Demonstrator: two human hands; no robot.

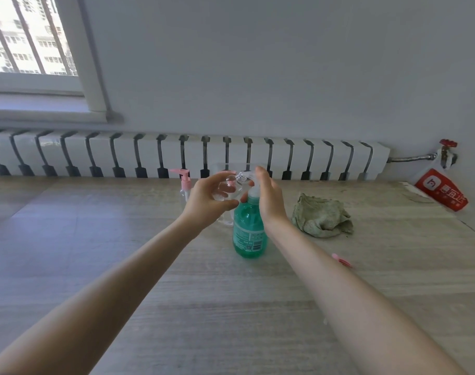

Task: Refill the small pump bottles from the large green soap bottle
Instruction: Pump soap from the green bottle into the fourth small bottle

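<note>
The large green soap bottle (249, 231) stands upright on the wooden table (231, 307), its white pump top under my right hand (268, 196), which rests on the pump head. My left hand (207, 203) grips a small clear bottle (232, 186), tilted with its open threaded neck up against the green bottle's nozzle. A second small clear bottle with a pink pump (184, 185) stands upright to the left, behind my left hand. A loose pink pump part (341, 260) lies on the table beside my right forearm.
A crumpled grey-green cloth (321, 216) lies right of the green bottle. A red and white packet (442, 194) leans at the far right edge. A white radiator (187, 155) runs along the wall behind the table. Another clear container (226, 219) sits behind the green bottle.
</note>
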